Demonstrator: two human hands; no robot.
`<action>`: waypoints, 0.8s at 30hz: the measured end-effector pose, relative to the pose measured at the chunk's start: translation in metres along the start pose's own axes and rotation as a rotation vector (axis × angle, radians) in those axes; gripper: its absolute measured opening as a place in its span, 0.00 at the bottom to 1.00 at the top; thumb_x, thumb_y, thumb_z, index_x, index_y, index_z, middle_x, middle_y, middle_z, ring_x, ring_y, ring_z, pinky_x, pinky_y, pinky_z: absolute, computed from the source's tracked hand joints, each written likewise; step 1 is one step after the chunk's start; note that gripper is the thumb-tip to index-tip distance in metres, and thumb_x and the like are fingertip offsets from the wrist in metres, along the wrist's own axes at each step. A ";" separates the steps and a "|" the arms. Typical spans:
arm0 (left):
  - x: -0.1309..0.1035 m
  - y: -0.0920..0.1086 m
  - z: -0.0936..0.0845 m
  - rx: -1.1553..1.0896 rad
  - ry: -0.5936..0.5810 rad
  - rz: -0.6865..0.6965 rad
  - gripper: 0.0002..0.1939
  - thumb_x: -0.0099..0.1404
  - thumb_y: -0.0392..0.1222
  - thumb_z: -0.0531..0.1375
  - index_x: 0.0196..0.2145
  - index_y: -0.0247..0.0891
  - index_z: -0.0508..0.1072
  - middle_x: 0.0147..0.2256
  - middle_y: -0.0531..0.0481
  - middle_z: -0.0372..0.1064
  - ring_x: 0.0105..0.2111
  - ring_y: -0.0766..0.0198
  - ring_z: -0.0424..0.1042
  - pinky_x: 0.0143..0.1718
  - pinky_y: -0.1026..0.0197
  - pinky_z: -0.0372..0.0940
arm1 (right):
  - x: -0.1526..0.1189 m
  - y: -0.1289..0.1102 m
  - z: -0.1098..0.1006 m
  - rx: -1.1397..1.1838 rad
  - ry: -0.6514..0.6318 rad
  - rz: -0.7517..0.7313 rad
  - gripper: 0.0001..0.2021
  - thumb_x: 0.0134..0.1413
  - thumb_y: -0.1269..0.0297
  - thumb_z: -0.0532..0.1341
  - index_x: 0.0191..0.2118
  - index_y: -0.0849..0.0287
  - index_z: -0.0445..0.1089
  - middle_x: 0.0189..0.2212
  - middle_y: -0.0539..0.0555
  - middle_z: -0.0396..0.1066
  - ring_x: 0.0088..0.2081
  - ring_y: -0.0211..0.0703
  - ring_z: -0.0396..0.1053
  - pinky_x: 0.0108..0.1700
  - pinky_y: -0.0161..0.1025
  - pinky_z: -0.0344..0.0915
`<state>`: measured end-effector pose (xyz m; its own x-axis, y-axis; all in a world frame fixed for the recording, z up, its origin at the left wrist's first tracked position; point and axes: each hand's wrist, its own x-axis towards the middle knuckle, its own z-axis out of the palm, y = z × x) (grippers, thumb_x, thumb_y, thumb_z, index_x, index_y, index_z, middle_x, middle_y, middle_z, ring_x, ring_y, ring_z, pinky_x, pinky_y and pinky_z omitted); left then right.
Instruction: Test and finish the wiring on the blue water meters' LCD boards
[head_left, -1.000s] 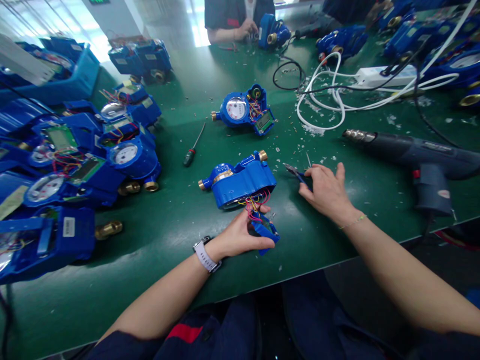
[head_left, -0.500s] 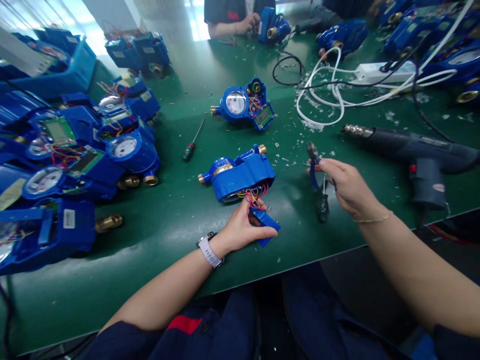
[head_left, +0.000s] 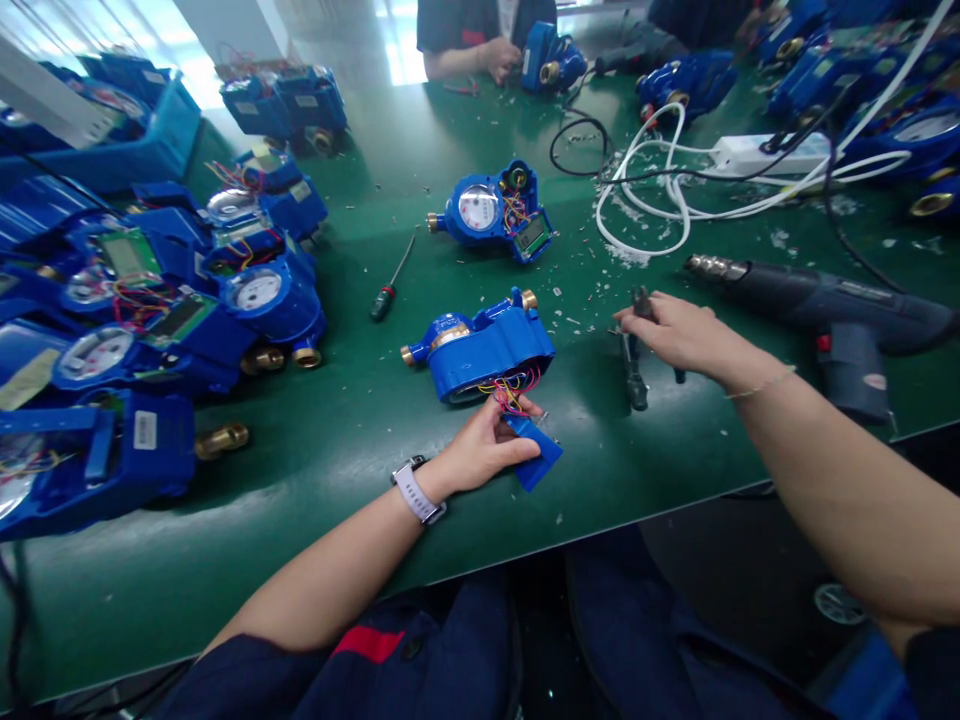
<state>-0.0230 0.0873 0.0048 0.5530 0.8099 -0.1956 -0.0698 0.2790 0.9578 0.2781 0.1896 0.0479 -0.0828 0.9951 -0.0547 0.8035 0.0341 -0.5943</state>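
My left hand (head_left: 491, 445) pinches a small blue cover (head_left: 541, 465), from which red and yellow wires (head_left: 514, 390) run to a blue meter (head_left: 487, 355) lying on its side just above. My right hand (head_left: 675, 335) is closed around dark pliers (head_left: 641, 303), jaws pointing away from me. Below the pliers a dark-handled screwdriver (head_left: 637, 388) is partly hidden by the hand; whether the fingers touch it is unclear. A second meter (head_left: 480, 210), face up with its small display box open, lies farther back. Left of it is another screwdriver (head_left: 384, 300).
Many blue meters (head_left: 259, 295) are piled at the left, beside a blue crate (head_left: 169, 135). A heat gun (head_left: 847, 300) lies at the right, below white cable (head_left: 686, 215) and a power strip (head_left: 776, 152). Another person's hand (head_left: 501, 58) is across the table (head_left: 315, 520).
My right hand has turned over the pliers, palm more downward, and the pliers' jaws have shifted slightly right. The blue cover in my left hand has tilted, showing its flat face.
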 end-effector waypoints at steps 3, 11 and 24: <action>0.001 -0.004 -0.003 -0.043 -0.031 0.020 0.39 0.51 0.69 0.68 0.49 0.39 0.68 0.48 0.44 0.69 0.37 0.63 0.70 0.40 0.59 0.67 | -0.008 -0.007 -0.007 0.125 -0.022 0.057 0.14 0.63 0.53 0.63 0.32 0.59 0.71 0.34 0.54 0.70 0.39 0.44 0.68 0.46 0.47 0.69; -0.004 -0.010 0.000 -0.320 -0.054 -0.117 0.37 0.57 0.71 0.62 0.57 0.48 0.69 0.65 0.45 0.58 0.48 0.59 0.71 0.51 0.53 0.67 | -0.093 -0.029 -0.002 0.787 -0.378 0.258 0.21 0.56 0.36 0.57 0.39 0.50 0.60 0.31 0.58 0.73 0.38 0.61 0.77 0.21 0.48 0.72; -0.004 0.000 -0.011 -0.585 -0.147 -0.250 0.29 0.59 0.51 0.69 0.55 0.36 0.72 0.54 0.37 0.74 0.54 0.51 0.73 0.58 0.51 0.63 | -0.258 -0.054 0.053 1.706 -0.921 0.396 0.21 0.69 0.49 0.52 0.58 0.53 0.68 0.62 0.62 0.64 0.61 0.51 0.66 0.62 0.49 0.55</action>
<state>-0.0341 0.0894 0.0038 0.7159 0.6167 -0.3274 -0.3414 0.7182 0.6064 0.2248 -0.0736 0.0514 -0.7498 0.5632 -0.3473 -0.4037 -0.8052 -0.4343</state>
